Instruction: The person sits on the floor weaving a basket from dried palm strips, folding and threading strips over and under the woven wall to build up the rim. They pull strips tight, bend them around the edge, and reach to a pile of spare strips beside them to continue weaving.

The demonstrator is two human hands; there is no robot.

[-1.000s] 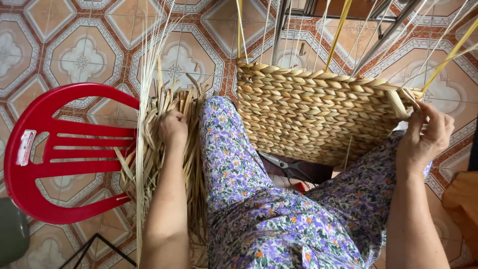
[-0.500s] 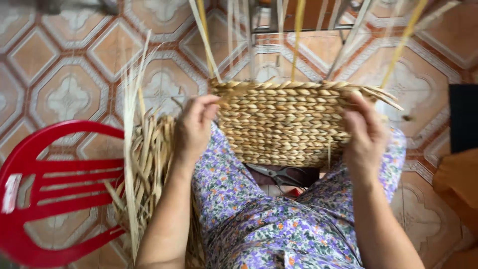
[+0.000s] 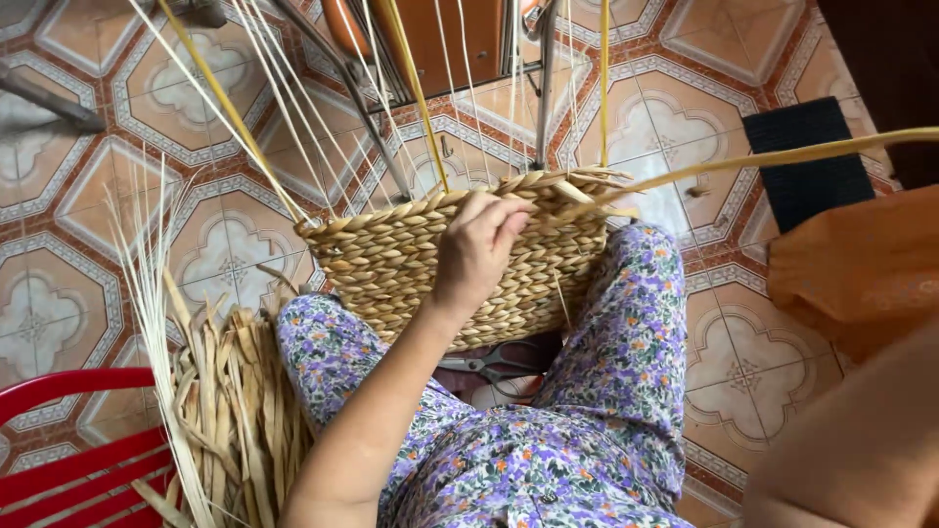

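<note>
A half-woven straw basket (image 3: 391,269) rests between my knees, against my legs in purple flowered trousers (image 3: 626,342). Long upright stakes (image 3: 416,93) rise from its rim. My left hand (image 3: 479,244) grips the top rim near the middle, fingers curled over the braided edge. One thick yellow strand (image 3: 782,156) runs from the rim, taut, off the right edge of the view. My right hand is out of the picture; a blurred brown shape (image 3: 851,440) at the bottom right may be its forearm.
A bundle of dried straw strips (image 3: 230,411) lies on the patterned tile floor (image 3: 59,293) by my left leg, next to a red plastic chair (image 3: 68,460). Scissors (image 3: 499,364) lie under the basket. A black mat (image 3: 807,156) and an orange object (image 3: 861,269) sit at right.
My left hand moved from the basket's left corner to the middle of its rim. My right hand left the right corner and went out of view, drawing a strand sideways. The camera shifted right.
</note>
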